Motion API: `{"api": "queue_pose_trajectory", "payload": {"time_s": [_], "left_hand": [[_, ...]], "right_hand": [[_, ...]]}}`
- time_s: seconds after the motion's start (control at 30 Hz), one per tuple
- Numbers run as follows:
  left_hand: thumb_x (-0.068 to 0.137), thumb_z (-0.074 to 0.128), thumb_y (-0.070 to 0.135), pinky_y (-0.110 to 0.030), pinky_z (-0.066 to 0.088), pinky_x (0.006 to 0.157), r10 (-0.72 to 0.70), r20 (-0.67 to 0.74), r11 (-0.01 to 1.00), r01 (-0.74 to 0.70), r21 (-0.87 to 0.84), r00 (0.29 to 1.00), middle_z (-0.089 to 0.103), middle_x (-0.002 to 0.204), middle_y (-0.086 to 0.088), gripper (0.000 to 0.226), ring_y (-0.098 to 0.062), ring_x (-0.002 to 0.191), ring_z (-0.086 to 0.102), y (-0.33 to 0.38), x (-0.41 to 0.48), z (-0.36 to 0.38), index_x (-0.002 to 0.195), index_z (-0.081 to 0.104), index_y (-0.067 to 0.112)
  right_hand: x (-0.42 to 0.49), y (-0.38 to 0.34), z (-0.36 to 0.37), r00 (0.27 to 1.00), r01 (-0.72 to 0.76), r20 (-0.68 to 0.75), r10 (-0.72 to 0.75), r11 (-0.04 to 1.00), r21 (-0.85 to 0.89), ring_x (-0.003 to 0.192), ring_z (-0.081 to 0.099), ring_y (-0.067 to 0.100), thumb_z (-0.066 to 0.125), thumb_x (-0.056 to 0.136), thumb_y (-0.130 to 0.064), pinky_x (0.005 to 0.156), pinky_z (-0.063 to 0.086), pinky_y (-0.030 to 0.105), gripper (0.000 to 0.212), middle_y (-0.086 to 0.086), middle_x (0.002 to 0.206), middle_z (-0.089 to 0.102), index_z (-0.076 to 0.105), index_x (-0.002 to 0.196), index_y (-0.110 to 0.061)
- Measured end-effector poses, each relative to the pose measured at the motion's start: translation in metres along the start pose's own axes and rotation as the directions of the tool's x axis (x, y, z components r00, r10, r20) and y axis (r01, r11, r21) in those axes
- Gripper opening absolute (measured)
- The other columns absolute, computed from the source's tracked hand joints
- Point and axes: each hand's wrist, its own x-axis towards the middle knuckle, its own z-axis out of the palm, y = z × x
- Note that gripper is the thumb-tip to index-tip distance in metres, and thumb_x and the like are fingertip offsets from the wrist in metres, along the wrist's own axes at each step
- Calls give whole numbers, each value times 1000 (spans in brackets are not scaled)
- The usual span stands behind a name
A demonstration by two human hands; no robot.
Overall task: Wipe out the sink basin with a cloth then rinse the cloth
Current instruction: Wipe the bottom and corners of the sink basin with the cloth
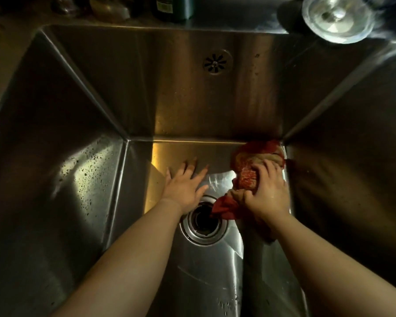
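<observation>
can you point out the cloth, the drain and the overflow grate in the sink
cloth (247,177): head view, on the bunched red patterned part beside the right hand's fingers.
drain (205,221): head view, on the dark opening inside the metal ring.
overflow grate (215,62): head view, on the round slotted plate's centre.

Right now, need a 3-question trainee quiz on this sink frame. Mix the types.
1. True or false: the left hand grips the cloth.
2. Where does the cloth sit in the sink? A) far right corner of the floor B) near left corner C) on the rim
3. Fill in: a red tail of the cloth hangs over the edge of the ____.

Key: 1. False; the right hand bunches it, and the left is spread open and empty. 2. A. 3. drain.
</observation>
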Motion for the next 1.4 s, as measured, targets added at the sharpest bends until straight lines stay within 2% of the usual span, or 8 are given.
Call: {"api": "queue_pose_trajectory", "payload": {"time_s": [0.17, 0.23, 0.43, 0.57, 0.7, 0.87, 1.07, 1.4], "left_hand": [[98, 24, 51, -61, 2, 112, -30, 58, 1000, 30, 4, 998, -11, 159, 6, 56, -26, 146, -11, -2, 4, 1, 148, 0, 42], [99, 26, 49, -63, 5, 111, -26, 74, 1000, 26, 11, 997, -15, 159, 6, 58, -26, 145, -14, -1, 4, 1, 148, -3, 42], [98, 29, 50, -63, 9, 111, -16, 68, 999, 14, 33, 998, -13, 159, 7, 59, -26, 146, -10, -2, 4, -3, 148, -1, 43], [98, 29, 51, -63, 10, 111, -20, 71, 999, 17, 37, 997, -13, 159, 7, 59, -26, 146, -10, -2, 4, -3, 148, -1, 43], [98, 30, 50, -62, 10, 111, -21, 61, 999, 18, 37, 998, -12, 159, 8, 58, -26, 146, -8, -2, 2, -1, 148, 1, 43], [98, 29, 49, -62, 9, 111, -27, 66, 999, 25, 37, 997, -13, 159, 7, 58, -27, 146, -9, 0, 3, -1, 148, 1, 42], [98, 29, 49, -63, 10, 111, -33, 53, 999, 31, 37, 998, -12, 159, 6, 58, -27, 146, -9, 0, 3, 1, 148, 0, 42], [98, 30, 50, -64, 12, 110, -14, 64, 999, 11, 49, 998, -12, 159, 6, 60, -28, 146, -8, -4, 4, 2, 148, -1, 41]], "right_hand": [[5, -10, 11, 992, -16, 124, 16, 1000, 0, 143, -8, 35, 51, 76, -61, 110, 11, 63, 82, -7, 158, -7, 12, 145, -39], [14, -9, 15, 987, -18, 157, 23, 999, -31, 143, -11, 36, 45, 82, -64, 110, 11, 65, 78, -7, 158, -12, 9, 146, -40], [46, -3, 13, 976, -1, 215, 18, 997, -80, 142, -11, 38, 40, 87, -62, 107, 15, 66, 73, -4, 158, -9, 2, 147, -42], [53, -3, 10, 970, -8, 240, 32, 995, -101, 141, -11, 39, 44, 86, -62, 106, 18, 69, 74, -3, 158, -6, 10, 147, -37], [44, -4, 5, 982, -16, 186, 26, 999, -52, 141, -5, 38, 48, 84, -57, 108, 23, 63, 70, 2, 157, 6, 23, 144, -29], [-3, -4, 13, 989, 15, 149, -3, 997, -78, 139, 6, 38, 49, 79, -56, 102, 29, 59, 67, 2, 154, 16, 25, 138, -37], [-5, -2, 18, 981, -1, 191, 22, 994, -111, 142, 2, 34, 44, 82, -59, 104, 23, 61, 68, 0, 157, 7, 17, 141, -39], [48, 2, 4, 960, -55, 265, 87, 990, -126, 144, -6, 36, 41, 88, -60, 109, 13, 62, 73, 0, 159, -8, 12, 147, -29]]}}
